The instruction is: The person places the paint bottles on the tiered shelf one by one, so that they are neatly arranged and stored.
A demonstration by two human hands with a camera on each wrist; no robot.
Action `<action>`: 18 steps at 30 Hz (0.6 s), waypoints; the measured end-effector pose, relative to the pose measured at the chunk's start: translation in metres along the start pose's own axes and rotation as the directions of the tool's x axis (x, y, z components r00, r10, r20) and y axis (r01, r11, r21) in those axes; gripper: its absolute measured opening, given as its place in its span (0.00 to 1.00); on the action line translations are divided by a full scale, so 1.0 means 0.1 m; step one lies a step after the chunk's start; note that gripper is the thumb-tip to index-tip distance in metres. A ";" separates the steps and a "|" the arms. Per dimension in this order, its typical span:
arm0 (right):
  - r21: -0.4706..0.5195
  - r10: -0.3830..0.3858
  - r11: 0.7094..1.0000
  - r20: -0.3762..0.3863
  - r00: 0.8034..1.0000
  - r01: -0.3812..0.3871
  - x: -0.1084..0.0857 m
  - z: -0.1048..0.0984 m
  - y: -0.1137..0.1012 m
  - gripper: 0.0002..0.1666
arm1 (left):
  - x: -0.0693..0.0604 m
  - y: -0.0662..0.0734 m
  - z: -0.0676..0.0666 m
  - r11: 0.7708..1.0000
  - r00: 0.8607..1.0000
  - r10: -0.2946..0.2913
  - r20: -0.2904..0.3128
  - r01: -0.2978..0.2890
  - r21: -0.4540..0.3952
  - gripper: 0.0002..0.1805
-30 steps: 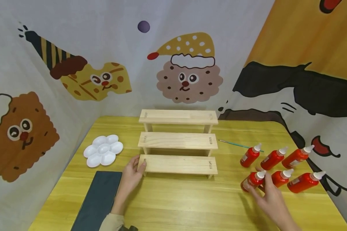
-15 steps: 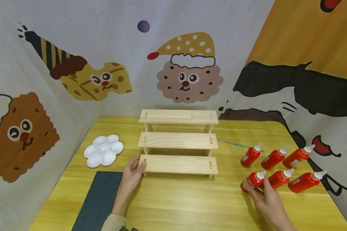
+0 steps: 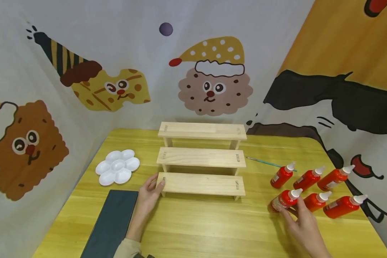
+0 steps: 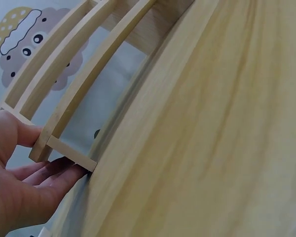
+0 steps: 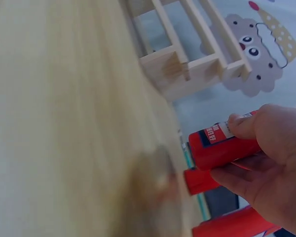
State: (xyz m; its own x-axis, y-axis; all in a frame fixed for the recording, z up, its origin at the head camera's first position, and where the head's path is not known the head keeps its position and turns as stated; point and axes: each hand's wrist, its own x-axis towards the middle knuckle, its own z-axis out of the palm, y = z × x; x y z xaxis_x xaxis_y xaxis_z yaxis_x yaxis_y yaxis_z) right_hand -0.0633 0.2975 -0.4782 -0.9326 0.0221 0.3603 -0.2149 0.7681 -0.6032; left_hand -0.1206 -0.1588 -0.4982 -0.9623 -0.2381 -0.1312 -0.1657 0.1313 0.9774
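Observation:
A three-tier wooden stand (image 3: 201, 157) stands mid-table. My left hand (image 3: 146, 197) grips the left end of its lowest step, thumb on top; in the left wrist view the fingers of this hand (image 4: 24, 177) lie under the board, by its leg. My right hand (image 3: 304, 225) holds a red bottle with a white nozzle (image 3: 284, 200) between thumb and fingers. The right wrist view shows that bottle (image 5: 222, 148) tilted, its base off the table, in the hand (image 5: 276, 163). Several more red bottles (image 3: 343, 207) stand behind and to the right.
A white flower-shaped palette (image 3: 117, 166) lies left of the stand, with a dark flat board (image 3: 111, 222) in front of it. A thin teal brush (image 3: 264, 162) lies behind the bottles. A printed cloth (image 3: 132, 43) hangs behind the table (image 3: 206, 229).
The bottle in my right hand has risen slightly and tilted. My left hand keeps its grip on the stand. The head view has shifted a little.

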 end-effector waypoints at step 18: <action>0.140 -0.133 0.979 -0.102 0.986 0.147 0.47 -0.07 -0.54 0.32 | 0.02 -0.03 0.00 0.999 1.000 -0.015 -0.014 0.014 -0.031 0.30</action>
State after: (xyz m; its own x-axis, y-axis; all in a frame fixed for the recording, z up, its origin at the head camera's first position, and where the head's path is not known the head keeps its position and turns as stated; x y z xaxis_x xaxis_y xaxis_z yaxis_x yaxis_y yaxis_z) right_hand -0.0935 0.2612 -0.4239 -0.8610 -0.0152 0.5084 -0.3880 0.6659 -0.6372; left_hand -0.1224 -0.1598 -0.5011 -0.9567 -0.2535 -0.1430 -0.1725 0.0981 0.9801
